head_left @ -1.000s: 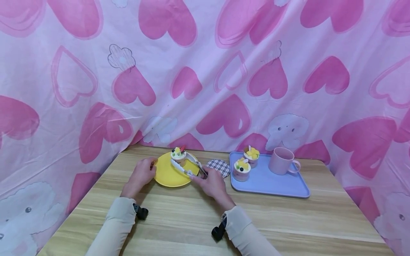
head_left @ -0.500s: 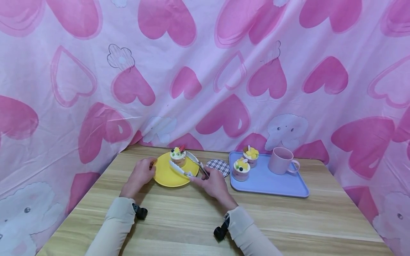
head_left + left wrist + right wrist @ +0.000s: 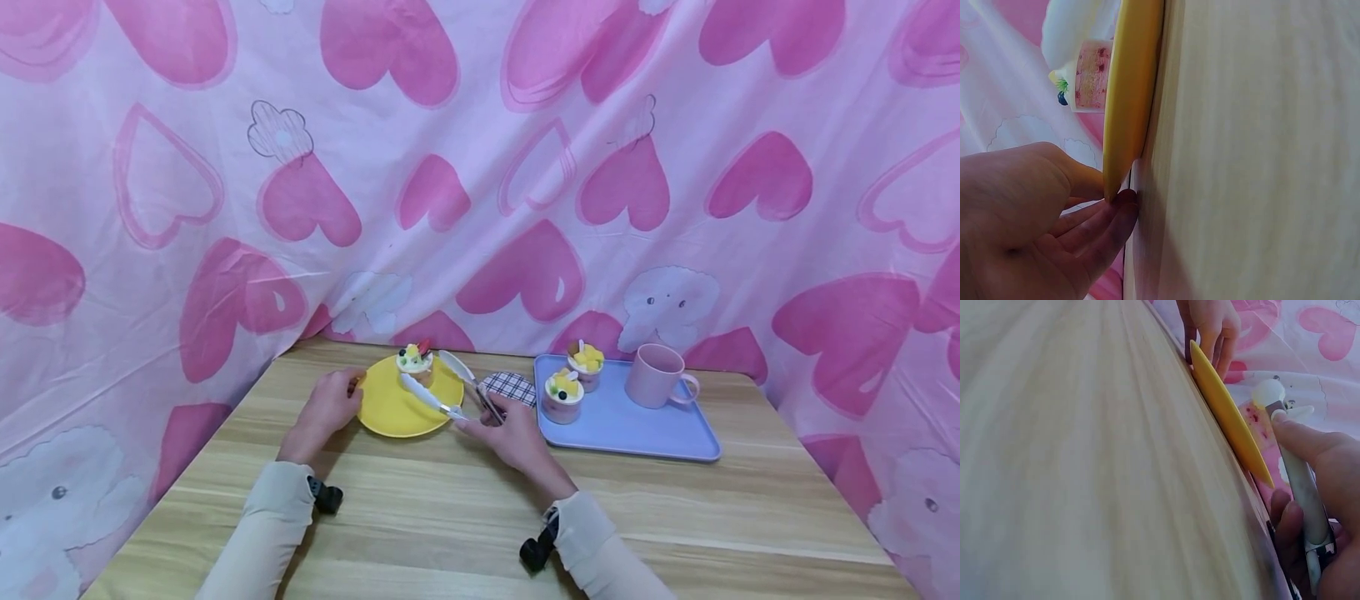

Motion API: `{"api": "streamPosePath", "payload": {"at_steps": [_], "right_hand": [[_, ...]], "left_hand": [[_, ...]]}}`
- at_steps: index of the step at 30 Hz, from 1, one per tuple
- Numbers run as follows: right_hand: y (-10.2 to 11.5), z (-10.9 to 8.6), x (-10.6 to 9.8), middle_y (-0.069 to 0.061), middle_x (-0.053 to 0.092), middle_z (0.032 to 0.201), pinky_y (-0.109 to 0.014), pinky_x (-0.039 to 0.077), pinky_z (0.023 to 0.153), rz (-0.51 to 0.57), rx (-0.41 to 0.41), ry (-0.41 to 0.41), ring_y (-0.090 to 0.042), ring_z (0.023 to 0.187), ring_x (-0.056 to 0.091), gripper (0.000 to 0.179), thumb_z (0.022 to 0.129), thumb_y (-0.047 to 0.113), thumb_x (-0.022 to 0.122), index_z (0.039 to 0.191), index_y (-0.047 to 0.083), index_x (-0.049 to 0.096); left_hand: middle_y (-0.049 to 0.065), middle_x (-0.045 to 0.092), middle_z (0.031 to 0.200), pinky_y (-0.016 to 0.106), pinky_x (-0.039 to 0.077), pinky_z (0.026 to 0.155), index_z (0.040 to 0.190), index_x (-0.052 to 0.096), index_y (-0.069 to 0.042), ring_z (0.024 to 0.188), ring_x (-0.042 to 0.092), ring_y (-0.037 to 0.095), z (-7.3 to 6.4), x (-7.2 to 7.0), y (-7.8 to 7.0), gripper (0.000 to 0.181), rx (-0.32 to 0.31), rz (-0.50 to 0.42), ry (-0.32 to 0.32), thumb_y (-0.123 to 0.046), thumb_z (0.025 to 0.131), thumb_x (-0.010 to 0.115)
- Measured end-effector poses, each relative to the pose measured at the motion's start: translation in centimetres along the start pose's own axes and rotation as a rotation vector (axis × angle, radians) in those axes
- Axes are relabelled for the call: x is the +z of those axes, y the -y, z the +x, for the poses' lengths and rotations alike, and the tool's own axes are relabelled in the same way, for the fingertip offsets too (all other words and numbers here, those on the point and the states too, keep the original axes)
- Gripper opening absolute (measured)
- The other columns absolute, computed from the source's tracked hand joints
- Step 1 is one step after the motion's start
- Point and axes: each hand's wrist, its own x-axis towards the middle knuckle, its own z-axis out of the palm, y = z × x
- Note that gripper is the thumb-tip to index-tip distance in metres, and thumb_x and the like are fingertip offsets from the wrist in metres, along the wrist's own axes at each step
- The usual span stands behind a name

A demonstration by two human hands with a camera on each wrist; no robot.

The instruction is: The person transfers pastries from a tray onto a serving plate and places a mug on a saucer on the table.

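Note:
A yellow plate lies on the wooden table, and my left hand pinches its left rim. In the left wrist view the thumb is on top of the rim and the fingertips curl below it. On the plate stands a dessert cup topped with cream and fruit, a red strawberry piece among it. My right hand holds tongs with white tips. Their arms are spread apart, the tips beside the cup and over the plate. In the right wrist view the thumb presses along one arm of the tongs.
Right of the plate lies a checked round mat, partly behind the right hand. A blue tray bears a front dessert cup, a rear dessert cup and a pink mug. A heart-patterned curtain hangs behind the table.
The tongs have spread and drawn back right, off the dessert cup, along with my right hand. The cup stays on the plate. My left hand keeps its place at the rim.

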Motion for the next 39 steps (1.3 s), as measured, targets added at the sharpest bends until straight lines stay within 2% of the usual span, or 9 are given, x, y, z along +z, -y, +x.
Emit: {"api": "streamPosePath", "payload": {"at_steps": [4, 8, 12, 14, 18, 20, 27, 34, 39], "right_hand": [[0.0, -0.6, -0.8, 0.004, 0.069, 0.085, -0.025, 0.049, 0.053, 0.015, -0.001, -0.009, -0.014, 0.072, 0.058, 0.088, 0.073, 0.064, 0.079, 0.147, 0.025, 0.053], [-0.1, -1.2, -1.6, 0.001, 0.067, 0.08, -0.026, 0.049, 0.052, -0.015, -0.047, -0.012, -0.014, 0.067, 0.057, 0.091, 0.074, 0.066, 0.077, 0.149, 0.023, 0.05], [-0.4, -1.7, -2.3, 0.003, 0.064, 0.08, -0.026, 0.05, 0.055, -0.071, -0.058, 0.016, -0.013, 0.068, 0.055, 0.092, 0.073, 0.064, 0.079, 0.148, 0.018, 0.051], [-0.5, -1.9, -2.7, 0.005, 0.064, 0.082, -0.026, 0.05, 0.057, -0.103, -0.057, 0.029, -0.012, 0.07, 0.055, 0.088, 0.073, 0.061, 0.081, 0.144, 0.016, 0.054], [-0.7, -2.3, -3.4, 0.004, 0.061, 0.081, -0.025, 0.047, 0.055, -0.141, -0.073, 0.058, -0.013, 0.069, 0.053, 0.065, 0.077, 0.057, 0.08, 0.125, 0.017, 0.064], [-0.9, -2.5, -3.8, 0.004, 0.061, 0.08, -0.025, 0.045, 0.052, -0.145, -0.087, 0.067, -0.012, 0.066, 0.053, 0.061, 0.078, 0.059, 0.078, 0.12, 0.017, 0.065], [-1.2, -3.5, -4.9, 0.006, 0.059, 0.077, -0.024, 0.047, 0.051, -0.161, -0.14, 0.062, -0.011, 0.066, 0.053, 0.077, 0.078, 0.062, 0.076, 0.143, 0.025, 0.057], [-0.8, -4.2, -5.9, 0.003, 0.056, 0.074, -0.025, 0.045, 0.049, -0.115, -0.091, 0.011, -0.012, 0.064, 0.05, 0.076, 0.076, 0.062, 0.078, 0.142, 0.03, 0.058], [-1.0, -4.5, -6.4, 0.005, 0.057, 0.074, -0.025, 0.047, 0.051, -0.133, -0.124, -0.009, -0.011, 0.064, 0.051, 0.075, 0.074, 0.06, 0.08, 0.139, 0.027, 0.061]], "left_hand": [[0.027, 0.061, 0.133, 0.053, 0.053, 0.1, 0.139, 0.054, 0.004, 0.113, 0.061, 0.035, 0.0, -0.1, 0.0, 0.045, 0.0, 0.009, 0.001, -0.005, 0.095, 0.057], [0.027, 0.062, 0.132, 0.052, 0.054, 0.099, 0.139, 0.054, 0.005, 0.11, 0.061, 0.035, -0.1, -0.1, 0.0, 0.046, -0.002, 0.013, 0.004, -0.005, 0.095, 0.058], [0.027, 0.062, 0.131, 0.052, 0.055, 0.098, 0.139, 0.054, 0.005, 0.108, 0.061, 0.034, 0.0, -0.2, 0.0, 0.045, -0.002, 0.019, 0.002, -0.004, 0.095, 0.058], [0.027, 0.061, 0.132, 0.052, 0.055, 0.098, 0.139, 0.054, 0.005, 0.107, 0.061, 0.033, 0.0, -0.2, 0.0, 0.045, -0.012, 0.02, 0.006, -0.004, 0.095, 0.058], [0.027, 0.061, 0.133, 0.052, 0.055, 0.098, 0.14, 0.053, 0.004, 0.108, 0.061, 0.033, 0.1, -0.1, 0.1, 0.045, -0.025, 0.02, 0.014, -0.004, 0.096, 0.058], [0.026, 0.06, 0.134, 0.051, 0.055, 0.098, 0.141, 0.053, 0.004, 0.109, 0.061, 0.033, 0.1, 0.0, 0.1, 0.046, -0.031, 0.019, 0.018, -0.004, 0.096, 0.058], [0.026, 0.062, 0.132, 0.052, 0.055, 0.097, 0.14, 0.054, 0.004, 0.107, 0.062, 0.032, 0.0, 0.0, 0.0, 0.045, -0.007, 0.023, -0.001, -0.004, 0.096, 0.057], [0.027, 0.063, 0.13, 0.052, 0.056, 0.096, 0.139, 0.054, 0.006, 0.105, 0.061, 0.033, 0.0, 0.0, -0.2, 0.045, 0.016, 0.028, -0.006, -0.004, 0.095, 0.057], [0.027, 0.063, 0.13, 0.052, 0.056, 0.096, 0.139, 0.054, 0.005, 0.103, 0.061, 0.032, 0.0, 0.0, -0.2, 0.045, 0.011, 0.023, -0.001, -0.004, 0.095, 0.057]]}}
